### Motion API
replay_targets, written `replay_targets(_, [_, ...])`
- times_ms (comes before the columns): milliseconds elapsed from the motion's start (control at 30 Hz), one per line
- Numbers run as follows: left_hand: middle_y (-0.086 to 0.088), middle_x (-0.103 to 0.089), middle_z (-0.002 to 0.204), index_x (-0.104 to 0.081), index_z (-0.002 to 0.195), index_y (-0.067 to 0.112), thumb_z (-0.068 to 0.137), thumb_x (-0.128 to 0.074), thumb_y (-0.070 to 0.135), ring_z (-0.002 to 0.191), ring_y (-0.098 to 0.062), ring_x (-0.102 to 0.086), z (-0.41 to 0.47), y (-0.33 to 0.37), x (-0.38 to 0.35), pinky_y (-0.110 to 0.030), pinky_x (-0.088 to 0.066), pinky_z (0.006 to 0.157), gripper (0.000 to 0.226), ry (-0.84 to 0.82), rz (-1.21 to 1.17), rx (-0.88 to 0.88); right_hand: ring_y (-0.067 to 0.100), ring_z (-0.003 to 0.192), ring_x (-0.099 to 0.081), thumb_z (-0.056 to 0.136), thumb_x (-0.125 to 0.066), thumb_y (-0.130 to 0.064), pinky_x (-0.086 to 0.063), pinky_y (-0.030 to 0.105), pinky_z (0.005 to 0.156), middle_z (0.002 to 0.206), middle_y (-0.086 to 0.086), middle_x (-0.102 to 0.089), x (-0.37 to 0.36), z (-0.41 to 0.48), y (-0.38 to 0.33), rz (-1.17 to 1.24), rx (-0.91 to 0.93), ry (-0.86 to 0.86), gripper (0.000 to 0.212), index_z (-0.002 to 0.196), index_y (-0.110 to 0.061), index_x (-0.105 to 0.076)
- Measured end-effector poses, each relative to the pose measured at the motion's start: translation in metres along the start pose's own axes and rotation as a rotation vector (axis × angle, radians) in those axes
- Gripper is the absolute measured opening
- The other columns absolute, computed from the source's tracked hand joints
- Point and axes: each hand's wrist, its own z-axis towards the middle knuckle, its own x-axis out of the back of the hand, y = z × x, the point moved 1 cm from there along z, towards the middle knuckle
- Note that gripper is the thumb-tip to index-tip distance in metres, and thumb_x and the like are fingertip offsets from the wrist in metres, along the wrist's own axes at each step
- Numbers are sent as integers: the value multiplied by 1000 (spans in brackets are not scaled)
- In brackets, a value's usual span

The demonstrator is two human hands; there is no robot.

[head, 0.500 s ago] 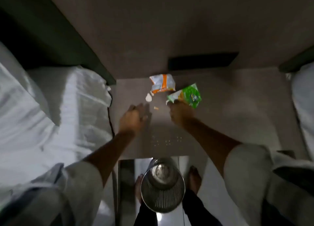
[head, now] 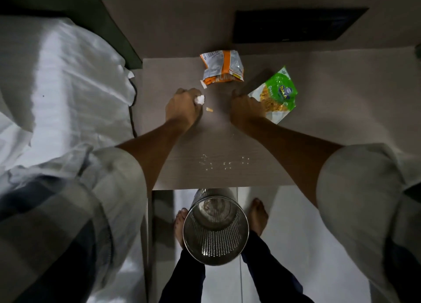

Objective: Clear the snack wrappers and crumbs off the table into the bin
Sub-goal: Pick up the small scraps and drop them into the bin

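My left hand [head: 182, 107] is closed around a crumpled white scrap [head: 200, 99] that pokes out of the fist. My right hand [head: 247, 109] grips the left edge of a green snack packet [head: 276, 95] lying on the brown table [head: 330, 111]. An orange and silver wrapper [head: 222, 66] lies at the table's back, beyond both hands. A small torn white piece [head: 203, 85] sits by its corner. One orange crumb [head: 209, 109] lies between my hands. Pale crumbs [head: 224, 162] are scattered near the front edge. A perforated steel bin [head: 215, 226] stands on the floor below that edge.
A bed with white sheets [head: 57, 93] runs along the table's left side. A dark rectangular panel [head: 293, 25] is set in the wall behind the table. My bare feet [head: 258, 213] stand on either side of the bin.
My left hand has reached forward and closed on the white scrap that lay on the table. My right hand has taken firmer hold of the green packet.
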Motion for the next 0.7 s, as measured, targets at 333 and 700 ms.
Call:
replay_targets(333, [0, -71, 84, -67, 95, 25, 77, -64, 41, 82, -24, -67, -142, -19, -21, -27, -48, 70, 25, -81, -168, 126, 41, 82, -67, 85, -52, -22, -54, 44, 71, 88, 20, -69, -41, -121, -9, 370, 10, -67, 25, 108, -14, -44])
replay_targets(700, [-9, -66, 122, -52, 132, 25, 99, -33, 49, 117, -27, -59, -285, -41, -94, -53, -43, 105, 45, -552, -152, 227, 34, 117, -55, 94, -53, -31, -45, 45, 96, 123, 13, -63, -140, -264, 0, 447, -40, -416, 42, 132, -16, -45])
